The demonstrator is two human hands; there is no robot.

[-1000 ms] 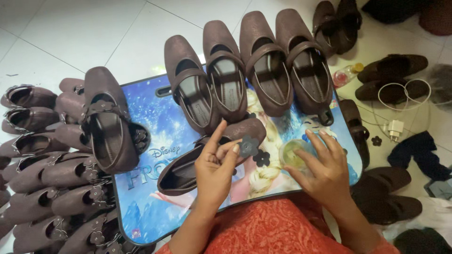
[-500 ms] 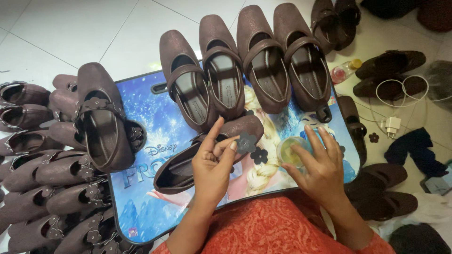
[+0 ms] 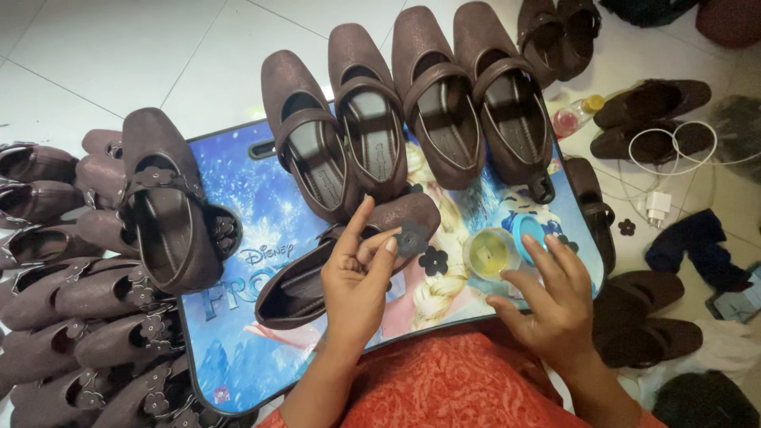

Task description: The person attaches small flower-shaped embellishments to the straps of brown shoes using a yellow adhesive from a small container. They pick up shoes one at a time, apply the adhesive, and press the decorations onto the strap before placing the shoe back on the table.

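My left hand (image 3: 357, 279) pinches a small dark flower-shaped piece (image 3: 412, 237) between thumb and fingertips, just over the toe of a brown strap shoe (image 3: 317, 271) lying across the blue picture lap tray (image 3: 238, 317). A second flower piece (image 3: 433, 260) lies on the tray beside it. My right hand (image 3: 551, 303) hovers with fingers spread next to a small open pot of yellowish paste (image 3: 489, 254) and its blue lid (image 3: 527, 235).
Several brown strap shoes (image 3: 412, 103) stand in a row at the tray's far edge. One more shoe (image 3: 162, 202) sits on the left edge, with a pile of finished shoes (image 3: 71, 317) on the floor. A small bottle (image 3: 575, 116), charger cable (image 3: 662, 178) and darker shoes (image 3: 646, 317) lie right.
My left hand has lifted the flower piece slightly off the shoe's toe. My right hand has drawn back a little from the paste pot. The view shifted slightly.
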